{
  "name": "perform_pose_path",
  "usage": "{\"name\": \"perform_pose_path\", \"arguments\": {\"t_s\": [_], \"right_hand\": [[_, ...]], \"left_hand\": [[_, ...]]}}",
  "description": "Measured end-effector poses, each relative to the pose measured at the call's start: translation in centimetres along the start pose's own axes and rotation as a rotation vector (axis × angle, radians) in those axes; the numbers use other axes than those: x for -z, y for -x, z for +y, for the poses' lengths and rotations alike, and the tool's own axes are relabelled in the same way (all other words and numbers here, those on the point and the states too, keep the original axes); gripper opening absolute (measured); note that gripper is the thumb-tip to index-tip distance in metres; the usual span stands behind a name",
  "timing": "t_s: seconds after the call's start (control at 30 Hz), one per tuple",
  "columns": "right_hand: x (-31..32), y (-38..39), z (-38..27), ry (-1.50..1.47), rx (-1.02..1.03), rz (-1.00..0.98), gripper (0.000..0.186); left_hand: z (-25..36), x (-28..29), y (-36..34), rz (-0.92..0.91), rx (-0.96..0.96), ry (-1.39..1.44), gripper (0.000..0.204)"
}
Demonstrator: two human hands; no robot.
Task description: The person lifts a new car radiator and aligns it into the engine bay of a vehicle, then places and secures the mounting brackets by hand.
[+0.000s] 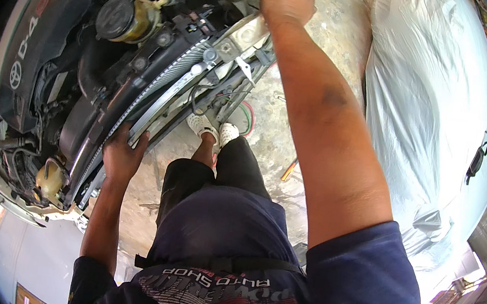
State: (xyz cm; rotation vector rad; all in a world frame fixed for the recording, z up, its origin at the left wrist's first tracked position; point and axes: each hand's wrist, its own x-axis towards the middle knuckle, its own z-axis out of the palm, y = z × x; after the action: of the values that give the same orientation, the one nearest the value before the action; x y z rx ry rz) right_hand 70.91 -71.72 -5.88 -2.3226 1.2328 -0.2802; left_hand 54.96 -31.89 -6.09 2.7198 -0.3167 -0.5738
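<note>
My left hand (122, 155) grips the edge of a silver car condenser (168, 98), its fingers tucked behind it and its thumb on the front. Behind that panel, close to my fingers, runs the black-framed radiator (120, 102). My right arm stretches far forward, and my right hand (287, 2) is closed by the far end of the pale metal front crossmember (248, 35). Whatever is in its fingers is cut off by the picture's upper edge; a small blue bit shows there.
A black engine cover (33, 50) and a yellowish reservoir with a dark cap (128, 19) fill the open engine bay at left. A second vehicle under a silvery plastic cover (416, 111) stands at right. An orange-handled tool (289, 170) and red and green hoses (249, 119) lie on the floor.
</note>
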Motion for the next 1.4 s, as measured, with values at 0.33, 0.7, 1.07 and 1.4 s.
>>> {"name": "perform_pose_path", "arguments": {"t_s": [0.33,0.7,1.07,1.4], "right_hand": [[-0.3,-0.2,1.1,-0.053,0.046,0.060,0.081],[1.4,0.2,0.3,-0.120,0.023,-0.024,0.077],[0.8,0.2,0.1,-0.065,0.031,0.013,0.078],[0.6,0.3,-0.1,-0.130,0.039,0.041,0.071]], "left_hand": [[-0.8,-2.1,-0.1,0.097,-0.131,-0.214,0.055],[-1.7,2.0,-0.6,-0.404,-0.192,-0.145,0.086],[-3.8,-0.4,-0.4,-0.239,-0.395,-0.088,0.094],[-3.8,-0.6,-0.3,-0.162,-0.399,-0.055,0.087]]}}
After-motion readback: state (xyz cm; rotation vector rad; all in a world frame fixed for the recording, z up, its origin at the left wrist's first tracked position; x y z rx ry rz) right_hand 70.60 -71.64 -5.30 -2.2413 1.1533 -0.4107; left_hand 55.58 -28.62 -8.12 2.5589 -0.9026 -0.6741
